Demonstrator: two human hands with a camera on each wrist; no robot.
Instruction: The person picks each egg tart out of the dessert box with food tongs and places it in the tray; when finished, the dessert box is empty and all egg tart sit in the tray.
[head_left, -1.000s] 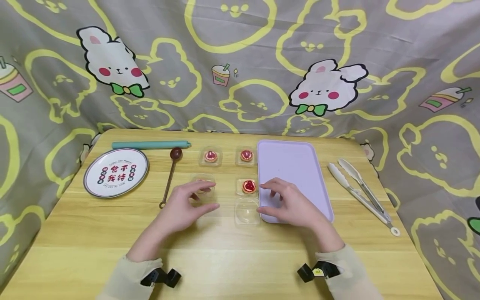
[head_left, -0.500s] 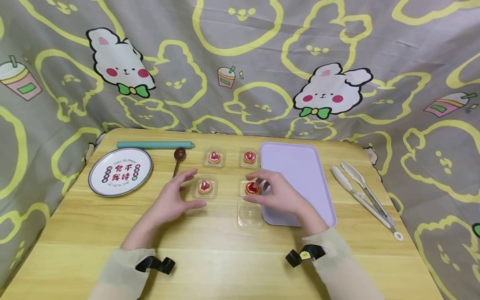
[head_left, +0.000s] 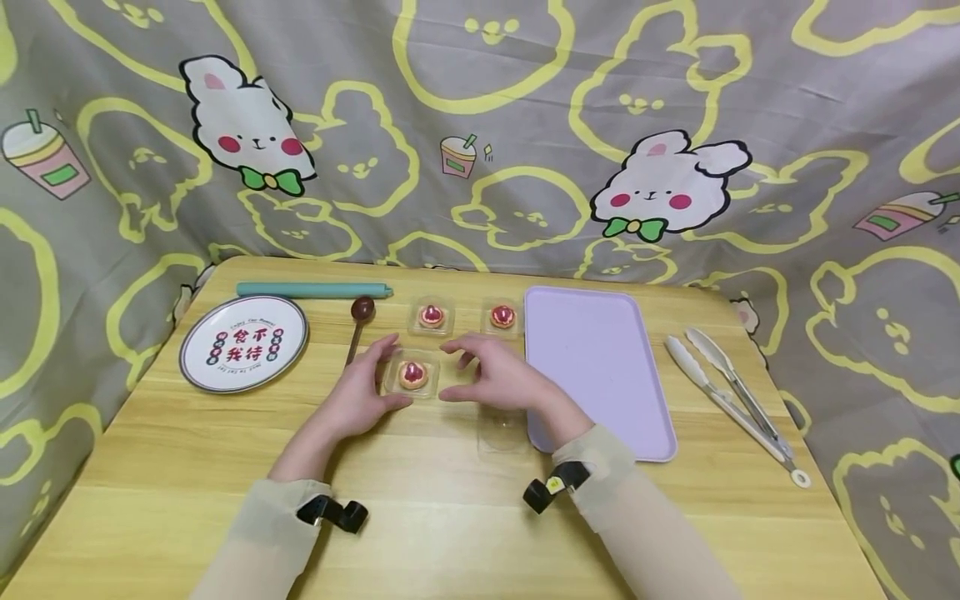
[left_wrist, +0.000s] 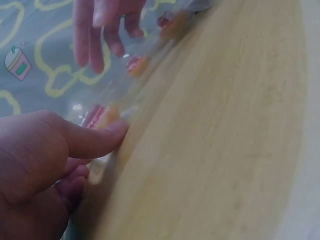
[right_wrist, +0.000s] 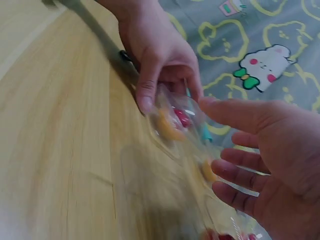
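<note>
In the head view, a small red-topped tart [head_left: 412, 375] sits inside a clear plastic box [head_left: 428, 360] left of the table's middle. My left hand [head_left: 358, 392] holds that box at its left side, thumb at the near edge and fingers at the far edge. At the box's right side hovers my right hand [head_left: 498, 372], fingers spread and thumb apart, holding nothing. In the right wrist view the left thumb [right_wrist: 146, 97] rests at the box's corner. An open clear lid [head_left: 501, 437] lies below the right hand, which hides the tart beside it.
Two more boxed tarts [head_left: 431, 317] stand behind. A lilac tray [head_left: 592, 375] and tongs [head_left: 731, 392] lie to the right. At left are a white plate [head_left: 243, 375], a dark brown spoon [head_left: 363, 309] and a teal rod [head_left: 311, 290]. A patterned curtain [head_left: 525, 108] hangs behind the table.
My right hand has moved left, from the tray's edge across the uncovered tart to the boxed tart. The left hand drew back left, then came in round the box's left side.
</note>
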